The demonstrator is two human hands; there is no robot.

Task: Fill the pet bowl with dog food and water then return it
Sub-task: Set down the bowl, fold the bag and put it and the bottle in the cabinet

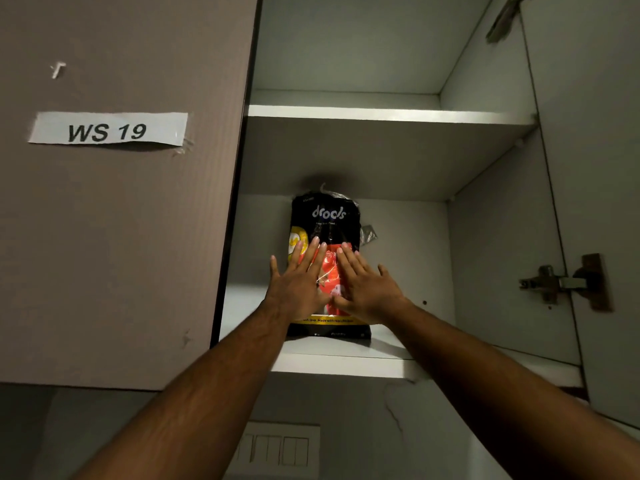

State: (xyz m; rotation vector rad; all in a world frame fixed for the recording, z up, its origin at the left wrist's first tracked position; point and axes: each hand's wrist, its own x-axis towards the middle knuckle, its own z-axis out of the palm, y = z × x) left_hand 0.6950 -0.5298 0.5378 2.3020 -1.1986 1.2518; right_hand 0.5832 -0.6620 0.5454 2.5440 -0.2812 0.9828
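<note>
A black, red and yellow bag of dog food (325,216) marked "drools" stands upright on the lower shelf (346,365) of an open wall cabinet. My left hand (298,282) lies flat against the bag's front left, fingers spread and pointing up. My right hand (363,285) lies flat against its front right, fingers likewise apart. Neither hand is closed around the bag. The bag's top is crumpled and folded. No pet bowl is in view.
The closed left cabinet door (114,202) carries a paper label "WS 19". The right door (595,168) stands open with a metal hinge (568,284). An upper shelf (388,114) sits above the bag. A switch panel (277,448) is on the wall below.
</note>
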